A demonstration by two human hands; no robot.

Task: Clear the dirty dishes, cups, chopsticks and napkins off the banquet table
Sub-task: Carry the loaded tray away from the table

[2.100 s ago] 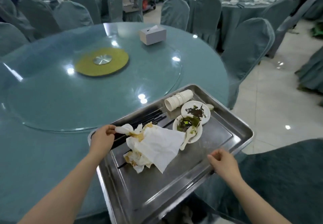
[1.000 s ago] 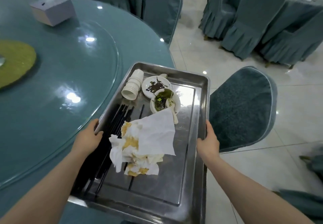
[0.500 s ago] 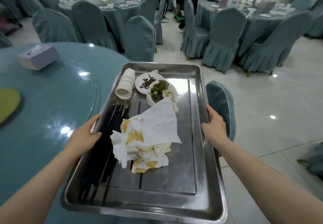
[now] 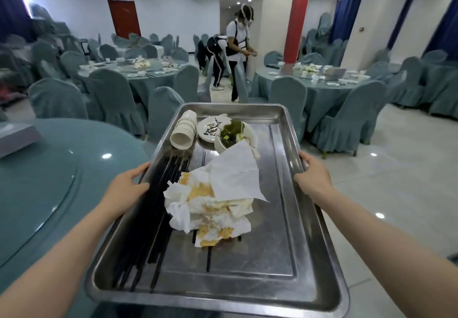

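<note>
1. Metal tray [image 4: 292,243] carried level, clear of the round table [image 4: 49,193] at left, long sides taken one per hand.
2. Left hand [image 4: 126,188] clamped on the left rim about midway along, thumb over the edge; right hand [image 4: 313,177] gripping the right rim a little farther forward, fingers wrapped under.
3. Stiff and probably slick underfoot for the load: bare steel floor, nothing to stop sliding. Best kept flat, grip wide as now.
4. Black chopsticks [image 4: 151,218] loose along the left side, likely to roll or shoot forward on any tilt.
5. Stack of white cups [image 4: 184,130] lying on its side at the far left corner, free to roll; breakable, by the look.
6. Small plate [image 4: 210,129] and bowl [image 4: 235,139] with green scraps at the far end, touching; a spoon perhaps in the bowl, hard to tell. Fragile, possibly wet.
7. Crumpled stained napkins [image 4: 215,193] in the middle, soft and light, over some chopsticks; apt to blow off when walking.
8. Weight modest, biased toward the far end.
</note>
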